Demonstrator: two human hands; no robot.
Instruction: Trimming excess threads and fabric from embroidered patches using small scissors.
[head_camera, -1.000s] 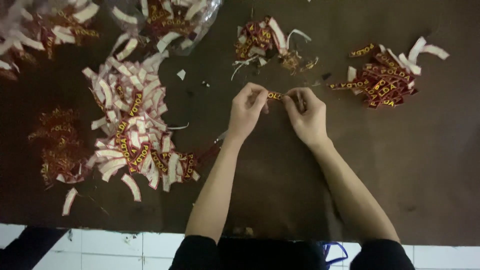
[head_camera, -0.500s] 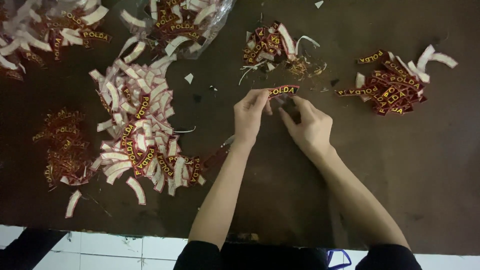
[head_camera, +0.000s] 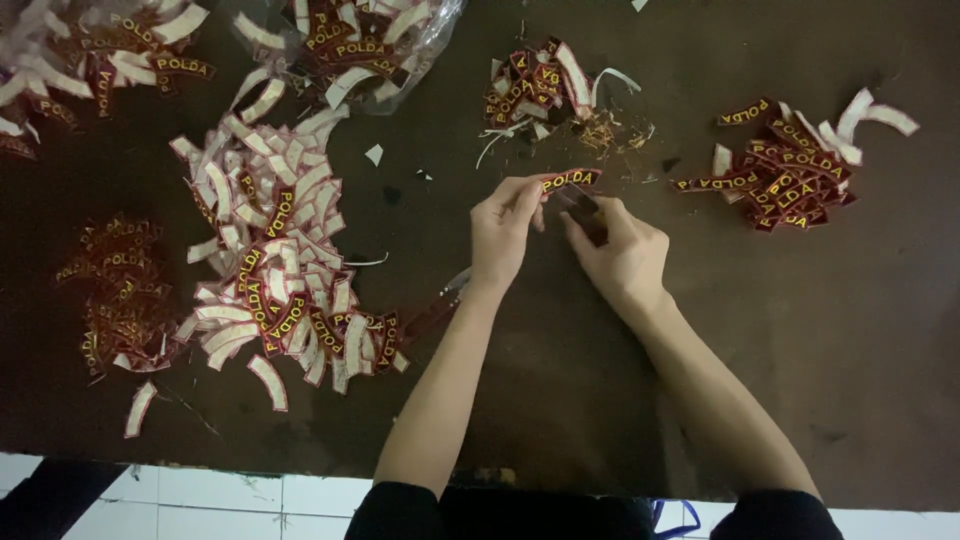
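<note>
The patch (head_camera: 570, 181), a small curved strip of dark red cloth with yellow stitched letters, sits pinched at its left end between the thumb and fingers of my left hand (head_camera: 505, 232), raised just above the bench (head_camera: 820, 330) in front of me. My right hand (head_camera: 620, 255) is close beside it, fingers curled around something thin and dark, perhaps a small tool; I cannot tell what it is, nor whether its tip touches the patch. I judge the patch to be light and limp, stiffened a little by its embroidery, not fragile and not slippery; the ends are the best place to grip, leaving the middle free.

To my left lies a big heap of patches (head_camera: 270, 270), many turned white side up, and further left a darker pile (head_camera: 115, 290). Beyond my hands is a small pile with frayed trimmings (head_camera: 545, 95). To the right, well apart, sits a neater cluster (head_camera: 790, 170). At the far edge a clear plastic bag (head_camera: 350, 45) holds more
</note>
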